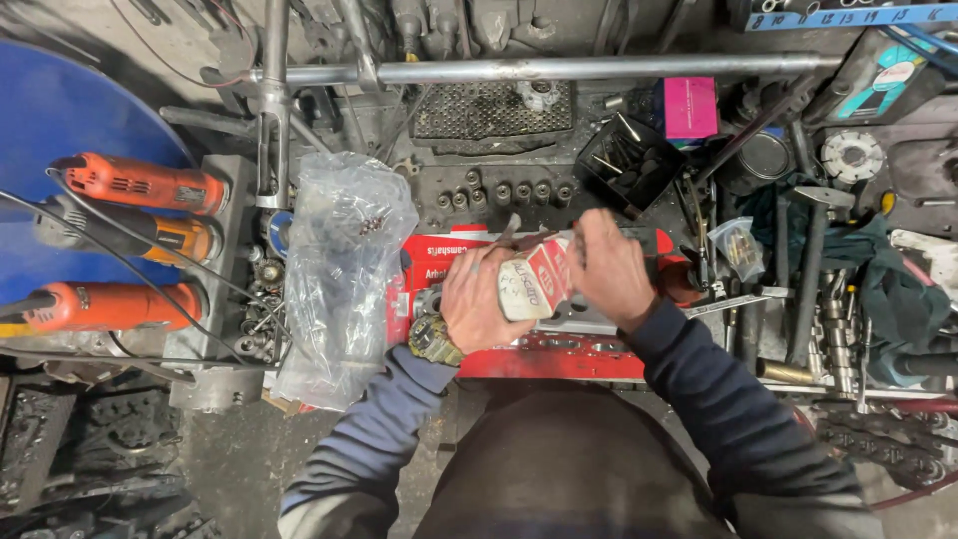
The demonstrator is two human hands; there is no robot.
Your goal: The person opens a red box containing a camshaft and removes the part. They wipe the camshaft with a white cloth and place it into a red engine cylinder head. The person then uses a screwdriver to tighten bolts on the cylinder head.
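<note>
Here's the small white-and-red carton [531,281], right in the middle of the view, held up just above a large red box [439,262] that lies flat on the tabletop [479,190]. The left hand [481,299] wraps around the carton's lower end, fingers closed on it, a chunky wristwatch [431,340] showing at the cuff. The right hand [609,265] is closed at the carton's upper end, fingers curled at the flap; whether it pinches the flap or something coming out of it, I cannot tell, the motion blurs it.

How far along? By my reading, the carton is in the middle of being opened: it is in hand and the top end looks worked loose, but no contents are visible outside it, so emptying it seems left to do.

Now the room around it. Tight quarters! Just left of the hands a clear plastic bag [339,269] of small parts hangs over the tabletop's front edge. Further left, three orange angle grinders [140,182] lie stacked in a row, cords trailing. To the right, a black tray of bits [629,160], wrenches and a hammer [813,260] crowd in close. A steel tube [599,68] runs across behind. The freest space is straight up and back toward the body.
</note>
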